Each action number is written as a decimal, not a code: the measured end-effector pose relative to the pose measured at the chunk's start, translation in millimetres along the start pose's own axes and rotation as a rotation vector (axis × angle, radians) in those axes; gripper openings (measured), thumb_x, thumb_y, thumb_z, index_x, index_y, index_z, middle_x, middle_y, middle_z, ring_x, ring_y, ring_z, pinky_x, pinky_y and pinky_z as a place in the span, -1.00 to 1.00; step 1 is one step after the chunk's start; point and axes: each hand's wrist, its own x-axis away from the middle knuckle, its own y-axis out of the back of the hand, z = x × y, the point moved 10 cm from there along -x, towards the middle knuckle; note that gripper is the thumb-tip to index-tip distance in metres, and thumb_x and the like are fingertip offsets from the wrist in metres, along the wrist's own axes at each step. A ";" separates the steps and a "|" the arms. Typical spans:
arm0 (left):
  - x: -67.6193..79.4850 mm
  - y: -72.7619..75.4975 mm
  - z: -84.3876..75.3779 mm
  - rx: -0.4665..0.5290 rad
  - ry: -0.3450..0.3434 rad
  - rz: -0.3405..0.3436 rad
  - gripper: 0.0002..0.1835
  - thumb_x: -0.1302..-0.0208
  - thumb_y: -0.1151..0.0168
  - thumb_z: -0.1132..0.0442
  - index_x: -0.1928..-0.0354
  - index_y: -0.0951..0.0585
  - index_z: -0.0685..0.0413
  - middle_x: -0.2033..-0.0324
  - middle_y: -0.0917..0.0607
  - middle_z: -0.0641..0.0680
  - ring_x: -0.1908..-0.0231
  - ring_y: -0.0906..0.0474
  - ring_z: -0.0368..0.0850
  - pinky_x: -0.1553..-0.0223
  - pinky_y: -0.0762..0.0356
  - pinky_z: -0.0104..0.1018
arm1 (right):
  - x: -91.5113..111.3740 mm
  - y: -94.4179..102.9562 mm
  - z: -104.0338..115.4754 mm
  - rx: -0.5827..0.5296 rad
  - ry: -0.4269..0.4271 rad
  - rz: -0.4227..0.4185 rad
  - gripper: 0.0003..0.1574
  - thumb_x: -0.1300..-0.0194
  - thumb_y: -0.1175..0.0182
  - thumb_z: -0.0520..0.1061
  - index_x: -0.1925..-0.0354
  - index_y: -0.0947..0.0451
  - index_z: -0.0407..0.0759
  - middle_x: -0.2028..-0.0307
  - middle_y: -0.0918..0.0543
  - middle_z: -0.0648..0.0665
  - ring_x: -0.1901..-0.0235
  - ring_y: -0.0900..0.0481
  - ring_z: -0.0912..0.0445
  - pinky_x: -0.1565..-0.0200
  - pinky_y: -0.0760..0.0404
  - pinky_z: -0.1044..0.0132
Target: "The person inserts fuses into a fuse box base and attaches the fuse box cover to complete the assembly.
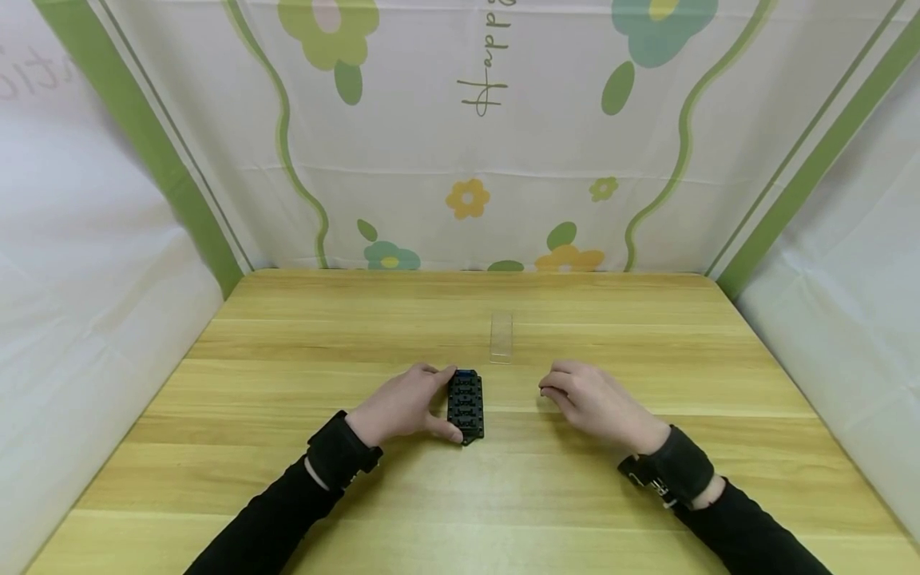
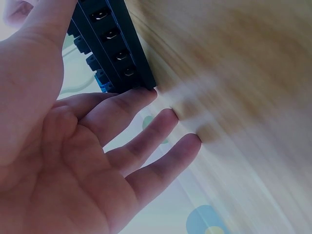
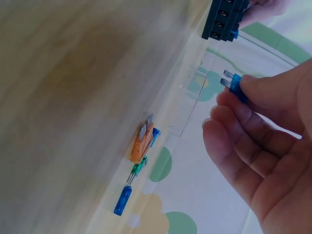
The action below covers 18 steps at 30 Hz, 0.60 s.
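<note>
A pale wood-grain counter [image 1: 611, 335] carries everything. The person's left hand [image 1: 406, 403] spans a black rectangular plastic fuse block [image 1: 465, 407] near the counter's middle, the thumb at its near end and a finger at the far end, gripping it. The right hand [image 1: 600, 403], well apart from the left, pinches a small blue plastic blade fuse [image 3: 237, 88] between thumb and fingertips, its two metal prongs bare and touching no slot. Beyond the block lies a clear, narrow plastic cover [image 1: 501, 337], off and apart from it. Filling the block looks barely begun: a blue piece [image 1: 466, 373] sits at its far end, apparently a fuse already seated, while the remaining positions show only black. Left to fit, it seems, are the held fuse and those lying loose in the right wrist view: an orange one [image 3: 141, 144], a green one [image 3: 140, 166] and a blue one [image 3: 123, 200], with another blue bit [image 3: 155, 134] partly hidden behind the orange. Putting the cover on also looks undone.
</note>
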 end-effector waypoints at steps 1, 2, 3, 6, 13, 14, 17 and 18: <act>-0.1 -0.1 0.0 0.001 0.000 0.000 0.15 0.12 -0.31 -0.40 -0.41 -0.23 0.20 -0.18 -0.41 0.27 -0.17 -0.36 0.11 -0.07 -0.40 -0.15 | 0.0 0.2 0.0 0.000 0.000 -0.004 -0.91 -0.20 -0.27 -0.26 0.29 -0.67 -0.14 0.39 -0.52 0.10 0.40 -0.51 0.29 0.38 -0.50 0.49; -0.2 -0.1 -0.1 0.001 0.000 0.000 0.15 0.12 -0.31 -0.40 -0.41 -0.23 0.20 -0.18 -0.41 0.27 -0.17 -0.36 0.11 -0.07 -0.40 -0.15 | 0.0 0.8 0.5 -0.002 0.000 -0.007 -0.90 -0.19 -0.28 -0.26 0.28 -0.67 -0.13 0.38 -0.52 0.10 0.40 -0.51 0.29 0.38 -0.50 0.49; -0.2 -0.2 -0.2 0.001 0.000 0.001 0.15 0.12 -0.31 -0.40 -0.41 -0.23 0.20 -0.18 -0.41 0.27 -0.17 -0.36 0.11 -0.07 -0.40 -0.15 | 0.0 1.1 0.9 -0.001 0.001 -0.011 -0.90 -0.19 -0.28 -0.26 0.28 -0.67 -0.13 0.38 -0.53 0.10 0.40 -0.51 0.29 0.37 -0.50 0.49; -0.3 0.0 -0.9 0.000 0.001 0.003 0.15 0.12 -0.30 -0.41 -0.42 -0.22 0.19 -0.18 -0.41 0.27 -0.17 -0.36 0.11 -0.07 -0.40 -0.15 | 0.0 1.7 2.2 0.000 0.006 -0.017 -0.88 -0.18 -0.29 -0.26 0.27 -0.68 -0.13 0.37 -0.54 0.10 0.39 -0.52 0.29 0.37 -0.50 0.49; -0.5 -0.3 -0.9 0.003 0.005 0.007 0.15 0.12 -0.30 -0.41 -0.42 -0.22 0.17 -0.19 -0.41 0.26 -0.17 -0.35 0.10 -0.07 -0.40 -0.16 | -1.9 3.9 6.3 0.009 0.015 -0.024 -0.88 -0.19 -0.29 -0.26 0.26 -0.68 -0.12 0.37 -0.55 0.09 0.40 -0.52 0.29 0.38 -0.50 0.49; -0.5 -0.4 -0.7 0.005 0.006 0.008 0.15 0.12 -0.30 -0.41 -0.42 -0.22 0.17 -0.19 -0.40 0.27 -0.17 -0.35 0.10 -0.07 -0.39 -0.16 | -2.3 4.4 6.5 0.008 0.016 -0.026 -0.88 -0.18 -0.28 -0.27 0.26 -0.68 -0.13 0.37 -0.55 0.09 0.40 -0.52 0.29 0.38 -0.50 0.49; -0.7 -0.9 0.0 0.010 0.008 0.009 0.16 0.12 -0.31 -0.41 -0.43 -0.21 0.17 -0.20 -0.39 0.27 -0.18 -0.35 0.10 -0.09 -0.38 -0.16 | -4.4 6.4 7.5 0.003 0.018 -0.039 -0.87 -0.18 -0.29 -0.28 0.26 -0.67 -0.13 0.38 -0.54 0.09 0.42 -0.50 0.30 0.40 -0.48 0.50; -0.5 -1.2 0.3 0.010 0.009 0.010 0.16 0.12 -0.31 -0.41 -0.43 -0.20 0.17 -0.20 -0.39 0.27 -0.18 -0.35 0.10 -0.09 -0.38 -0.16 | -5.2 6.9 7.9 0.001 0.019 -0.044 -0.87 -0.17 -0.29 -0.28 0.26 -0.67 -0.14 0.38 -0.55 0.09 0.42 -0.50 0.30 0.40 -0.48 0.50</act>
